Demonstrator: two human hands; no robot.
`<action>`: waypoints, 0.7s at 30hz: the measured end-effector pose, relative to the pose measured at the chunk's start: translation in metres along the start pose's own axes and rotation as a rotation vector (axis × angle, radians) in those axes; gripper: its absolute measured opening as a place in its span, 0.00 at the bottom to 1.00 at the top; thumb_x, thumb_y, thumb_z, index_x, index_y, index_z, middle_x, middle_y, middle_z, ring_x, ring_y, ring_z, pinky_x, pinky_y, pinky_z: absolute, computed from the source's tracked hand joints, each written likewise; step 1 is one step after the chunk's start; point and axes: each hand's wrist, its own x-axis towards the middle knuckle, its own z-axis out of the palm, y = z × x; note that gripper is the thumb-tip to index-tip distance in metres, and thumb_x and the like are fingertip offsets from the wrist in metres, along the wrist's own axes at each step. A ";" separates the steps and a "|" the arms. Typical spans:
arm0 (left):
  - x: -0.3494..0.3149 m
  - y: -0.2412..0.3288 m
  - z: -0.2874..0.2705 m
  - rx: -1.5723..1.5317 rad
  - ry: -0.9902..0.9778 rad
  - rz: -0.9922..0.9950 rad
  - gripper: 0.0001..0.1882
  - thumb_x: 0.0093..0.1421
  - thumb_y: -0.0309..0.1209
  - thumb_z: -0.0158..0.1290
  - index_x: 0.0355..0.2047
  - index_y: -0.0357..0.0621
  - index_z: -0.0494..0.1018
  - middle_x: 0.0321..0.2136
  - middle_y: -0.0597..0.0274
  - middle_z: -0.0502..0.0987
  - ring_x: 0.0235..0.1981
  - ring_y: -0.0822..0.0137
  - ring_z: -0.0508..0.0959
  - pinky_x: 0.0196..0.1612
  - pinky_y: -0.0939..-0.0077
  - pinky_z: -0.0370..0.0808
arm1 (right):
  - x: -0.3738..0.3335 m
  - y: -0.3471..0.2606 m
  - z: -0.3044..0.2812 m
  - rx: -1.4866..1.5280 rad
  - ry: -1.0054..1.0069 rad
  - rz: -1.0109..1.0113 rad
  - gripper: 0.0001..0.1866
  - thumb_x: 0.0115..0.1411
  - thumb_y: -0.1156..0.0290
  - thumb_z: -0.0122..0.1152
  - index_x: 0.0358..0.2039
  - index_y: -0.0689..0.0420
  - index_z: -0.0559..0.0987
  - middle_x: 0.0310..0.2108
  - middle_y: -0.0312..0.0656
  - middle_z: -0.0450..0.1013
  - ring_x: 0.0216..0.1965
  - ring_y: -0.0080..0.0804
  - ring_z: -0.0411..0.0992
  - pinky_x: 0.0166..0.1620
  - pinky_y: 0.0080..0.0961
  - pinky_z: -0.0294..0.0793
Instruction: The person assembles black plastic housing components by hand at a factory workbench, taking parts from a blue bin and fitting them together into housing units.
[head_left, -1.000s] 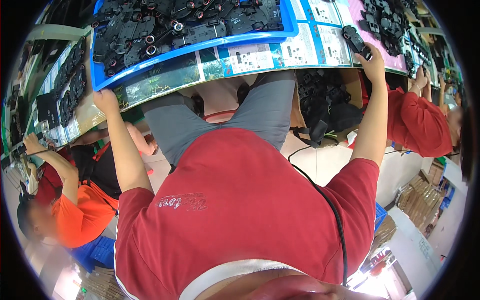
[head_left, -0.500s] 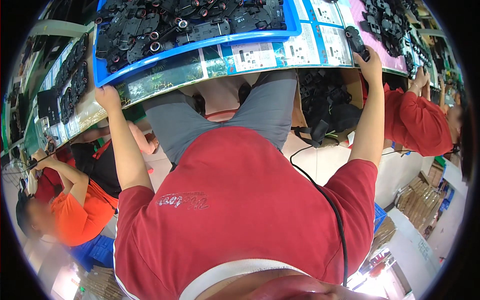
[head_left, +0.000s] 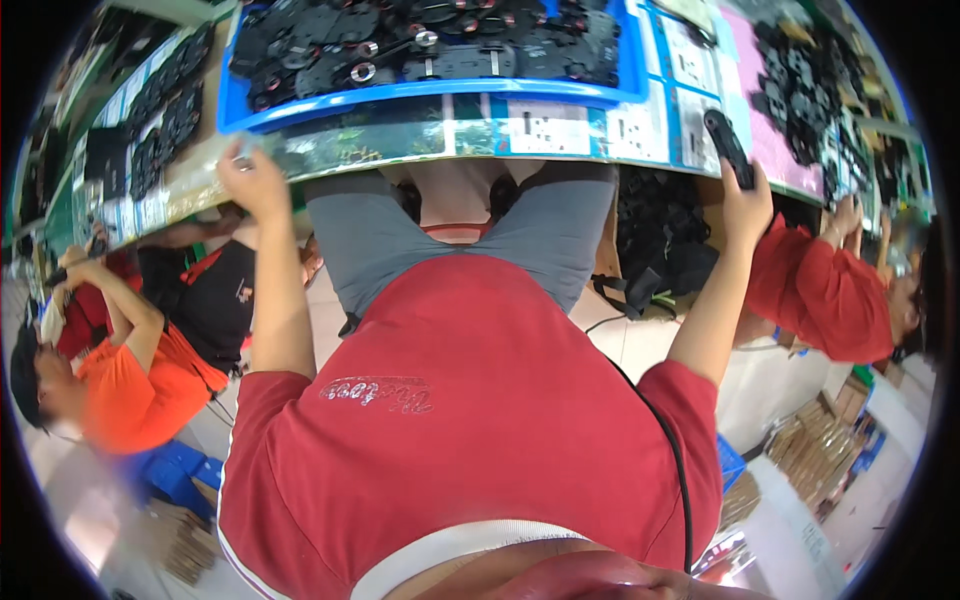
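My right hand [head_left: 748,207] grips the near end of a long black plastic chassis part [head_left: 729,146], which sticks up and away over the table's right side. Its far end is rounded. My left hand [head_left: 257,184] is closed in a pinch by the near left corner of the blue tray [head_left: 420,102]. A small greyish spot shows at its fingertips, too blurred to name. Inside the tray lies a heap of black plastic chassis parts [head_left: 450,62], some with small red-rimmed wheels and metal axles.
Printed sheets [head_left: 550,130] cover the table front. More black parts [head_left: 800,95] lie on a pink mat at right, others in rows [head_left: 168,140] at left. Below the table is a carton of black parts [head_left: 665,235]. Co-workers in orange [head_left: 150,395] and red [head_left: 825,285] sit on either side.
My left hand has come off the tray's corner and bent inward a little. My right hand still holds the chassis part, now raised more clear of the table edge. The view has shifted slightly.
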 end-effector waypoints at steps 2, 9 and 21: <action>-0.042 0.030 -0.010 -0.305 -0.157 -0.032 0.07 0.60 0.27 0.56 0.38 0.38 0.76 0.32 0.59 0.78 0.34 0.66 0.76 0.42 0.72 0.73 | -0.031 -0.044 -0.013 0.196 -0.048 0.070 0.31 0.56 0.64 0.73 0.53 0.74 0.74 0.45 0.47 0.77 0.46 0.28 0.74 0.52 0.22 0.70; -0.131 0.151 -0.021 -1.257 -1.403 -0.466 0.21 0.70 0.38 0.49 0.59 0.44 0.64 0.43 0.62 0.75 0.37 0.77 0.77 0.32 0.84 0.77 | -0.134 -0.197 0.018 0.811 -0.350 -0.112 0.34 0.45 0.73 0.78 0.52 0.68 0.75 0.47 0.46 0.75 0.47 0.34 0.74 0.50 0.28 0.74; -0.054 0.107 -0.076 -1.458 -0.773 -0.762 0.23 0.72 0.42 0.41 0.62 0.46 0.58 0.48 0.49 0.76 0.48 0.55 0.81 0.35 0.58 0.86 | -0.141 -0.267 0.045 0.547 -0.335 -0.875 0.15 0.46 0.69 0.76 0.24 0.61 0.76 0.38 0.49 0.75 0.37 0.46 0.75 0.40 0.36 0.76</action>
